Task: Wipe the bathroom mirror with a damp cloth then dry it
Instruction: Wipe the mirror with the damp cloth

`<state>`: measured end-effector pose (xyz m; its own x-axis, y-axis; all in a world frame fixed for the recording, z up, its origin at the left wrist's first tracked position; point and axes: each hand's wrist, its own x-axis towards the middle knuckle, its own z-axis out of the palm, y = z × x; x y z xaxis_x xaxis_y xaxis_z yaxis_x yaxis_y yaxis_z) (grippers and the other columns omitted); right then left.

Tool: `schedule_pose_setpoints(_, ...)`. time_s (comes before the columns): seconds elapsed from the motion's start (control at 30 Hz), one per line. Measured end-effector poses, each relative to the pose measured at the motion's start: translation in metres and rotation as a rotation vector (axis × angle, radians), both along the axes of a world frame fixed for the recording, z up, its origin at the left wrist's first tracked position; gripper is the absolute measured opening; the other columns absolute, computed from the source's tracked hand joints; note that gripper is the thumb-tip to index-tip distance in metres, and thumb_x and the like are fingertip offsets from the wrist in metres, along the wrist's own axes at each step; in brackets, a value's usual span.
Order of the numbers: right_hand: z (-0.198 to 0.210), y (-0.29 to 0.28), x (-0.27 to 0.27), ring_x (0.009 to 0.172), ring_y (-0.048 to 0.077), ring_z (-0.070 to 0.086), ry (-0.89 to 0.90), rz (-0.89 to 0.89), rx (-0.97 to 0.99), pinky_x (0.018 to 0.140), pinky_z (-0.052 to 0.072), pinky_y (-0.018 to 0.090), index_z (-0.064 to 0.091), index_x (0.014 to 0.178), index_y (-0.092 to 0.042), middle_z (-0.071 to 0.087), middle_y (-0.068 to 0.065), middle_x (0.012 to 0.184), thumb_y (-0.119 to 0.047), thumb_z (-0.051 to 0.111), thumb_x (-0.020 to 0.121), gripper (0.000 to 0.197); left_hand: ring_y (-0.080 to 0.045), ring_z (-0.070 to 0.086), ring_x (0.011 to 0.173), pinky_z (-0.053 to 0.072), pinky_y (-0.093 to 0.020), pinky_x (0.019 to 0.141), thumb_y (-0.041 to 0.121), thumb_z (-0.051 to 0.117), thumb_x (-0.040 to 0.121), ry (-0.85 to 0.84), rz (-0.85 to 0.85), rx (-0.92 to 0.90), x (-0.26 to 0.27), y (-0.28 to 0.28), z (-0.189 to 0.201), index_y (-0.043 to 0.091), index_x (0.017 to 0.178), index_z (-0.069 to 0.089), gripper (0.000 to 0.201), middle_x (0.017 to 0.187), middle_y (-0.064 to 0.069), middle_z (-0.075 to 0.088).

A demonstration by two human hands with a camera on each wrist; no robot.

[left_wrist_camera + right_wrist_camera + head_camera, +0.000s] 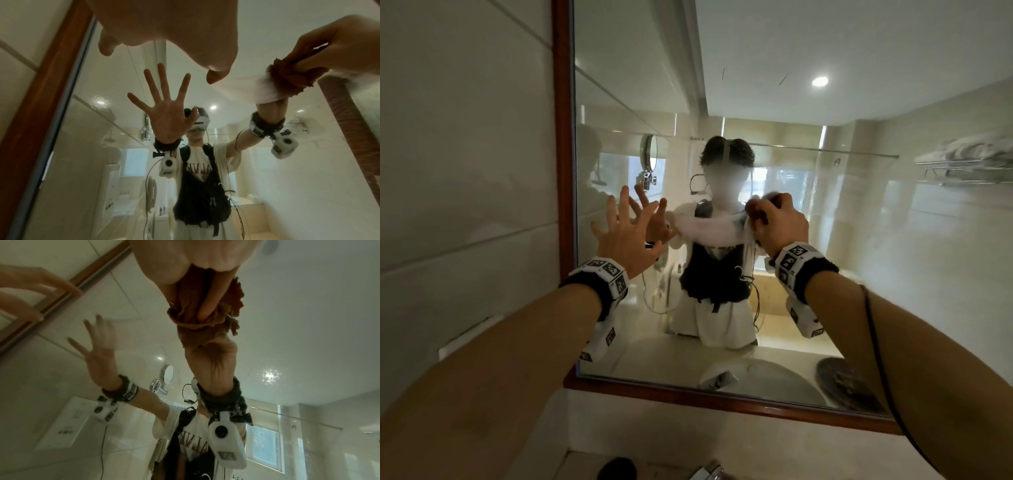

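The wood-framed bathroom mirror [859, 240] fills the head view and shows my reflection. My right hand [777, 222] grips a bunched brown cloth [197, 316] and holds it against the glass at chest height, near the mirror's middle. The same cloth [287, 76] shows at the upper right of the left wrist view, meeting its pale reflection. My left hand [626, 222] is open with fingers spread, just in front of the glass near the mirror's left frame [563, 137]. It holds nothing.
A tiled wall [465, 171] lies left of the mirror. Below it are the pale countertop [654, 438], a chrome tap [709, 474] and a dark object [616, 469]. A black cable [873, 342] runs along my right forearm.
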<state>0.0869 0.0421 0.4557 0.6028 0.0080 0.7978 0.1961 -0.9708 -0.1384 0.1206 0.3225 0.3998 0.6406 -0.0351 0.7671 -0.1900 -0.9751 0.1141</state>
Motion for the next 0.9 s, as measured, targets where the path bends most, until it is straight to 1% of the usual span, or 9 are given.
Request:
schedule_pose_setpoints(0.23, 0.003, 0.028, 0.007, 0.087, 0.038, 0.059, -0.016, 0.037, 0.046, 0.075, 0.051, 0.039, 0.063, 0.115, -0.017, 0.051, 0.012, 0.123, -0.022, 0.056, 0.093, 0.024, -0.042, 0.008, 0.148, 0.032, -0.074, 0.100, 0.067, 0.056, 0.078, -0.044, -0.012, -0.038, 0.001, 0.019, 0.001, 0.041, 0.149, 0.019, 0.084, 0.164, -0.012, -0.001)
schedule_pose_setpoints(0.33, 0.007, 0.061, 0.018, 0.089, 0.038, 0.059, -0.016, 0.061, -0.025, 0.076, 0.050, 0.040, 0.063, 0.116, -0.020, 0.052, 0.013, 0.120, -0.024, 0.057, 0.092, 0.025, -0.039, 0.001, 0.149, 0.028, -0.072, 0.103, 0.058, 0.064, 0.080, -0.010, 0.003, -0.054, -0.003, 0.032, 0.003, 0.043, 0.150, 0.016, 0.086, 0.164, -0.010, -0.006)
schedule_pose_setpoints(0.4, 0.008, 0.087, 0.025, 0.095, 0.037, 0.058, 0.000, 0.067, -0.088, 0.081, 0.050, 0.041, 0.062, 0.117, -0.025, 0.052, 0.012, 0.120, -0.026, 0.058, 0.092, 0.025, -0.037, -0.005, 0.150, 0.024, -0.073, 0.106, 0.056, 0.064, 0.081, 0.001, -0.020, -0.095, -0.004, 0.042, 0.002, 0.044, 0.150, 0.014, 0.086, 0.164, -0.005, -0.012)
schedule_pose_setpoints(0.47, 0.007, 0.115, 0.032, 0.101, 0.037, 0.056, 0.023, 0.081, -0.161, 0.086, 0.050, 0.044, 0.061, 0.118, -0.031, 0.050, 0.011, 0.121, -0.030, 0.058, 0.092, 0.026, -0.037, -0.004, 0.149, 0.029, -0.069, 0.108, 0.054, 0.063, 0.080, 0.004, -0.028, -0.118, -0.002, 0.052, -0.002, 0.040, 0.151, 0.018, 0.085, 0.164, -0.006, -0.011)
schedule_pose_setpoints(0.5, 0.005, 0.128, 0.035, 0.102, 0.038, 0.056, 0.035, 0.091, -0.204, 0.087, 0.048, 0.044, 0.060, 0.118, -0.032, 0.048, 0.011, 0.121, -0.031, 0.057, 0.092, 0.026, -0.037, 0.001, 0.148, 0.033, -0.064, 0.108, 0.053, 0.063, 0.079, 0.006, -0.022, -0.123, -0.001, 0.057, -0.003, 0.037, 0.150, 0.020, 0.085, 0.163, -0.008, -0.009)
schedule_pose_setpoints(0.57, -0.002, 0.151, 0.039, 0.104, 0.036, 0.055, 0.072, 0.118, -0.299, 0.082, 0.045, 0.040, 0.059, 0.120, -0.031, 0.045, 0.011, 0.122, -0.030, 0.054, 0.093, 0.027, -0.037, 0.010, 0.146, 0.036, -0.056, 0.108, 0.054, 0.064, 0.076, -0.004, -0.016, -0.120, 0.004, 0.065, -0.007, 0.033, 0.147, 0.024, 0.084, 0.162, -0.016, 0.003)
schedule_pose_setpoints(0.63, -0.011, 0.165, 0.040, 0.108, 0.034, 0.052, 0.114, 0.123, -0.392, 0.075, 0.044, 0.037, 0.056, 0.122, -0.026, 0.042, 0.011, 0.125, -0.024, 0.053, 0.094, 0.029, -0.035, 0.011, 0.147, 0.037, -0.050, 0.110, 0.055, 0.063, 0.073, -0.010, -0.029, -0.114, 0.008, 0.070, -0.010, 0.029, 0.143, 0.027, 0.083, 0.160, -0.018, 0.016)
schedule_pose_setpoints(0.77, -0.009, 0.168, 0.042, 0.108, 0.033, 0.051, 0.100, 0.115, -0.484, 0.081, 0.047, 0.042, 0.056, 0.118, -0.024, 0.042, 0.012, 0.125, -0.022, 0.056, 0.091, 0.027, -0.036, 0.010, 0.148, 0.037, -0.046, 0.109, 0.041, 0.070, 0.080, -0.026, -0.074, -0.132, 0.012, 0.072, -0.014, 0.021, 0.149, 0.029, 0.083, 0.163, -0.019, -0.001)
schedule_pose_setpoints(0.9, 0.028, 0.155, 0.047, 0.101, 0.035, 0.054, -0.005, 0.091, -0.423, 0.076, 0.052, 0.046, 0.059, 0.110, -0.021, 0.045, 0.014, 0.119, -0.018, 0.061, 0.086, 0.024, -0.038, 0.009, 0.148, 0.037, -0.047, 0.109, 0.037, 0.070, 0.082, -0.043, -0.123, -0.142, 0.016, 0.070, -0.014, 0.021, 0.151, 0.030, 0.081, 0.163, -0.017, -0.006)
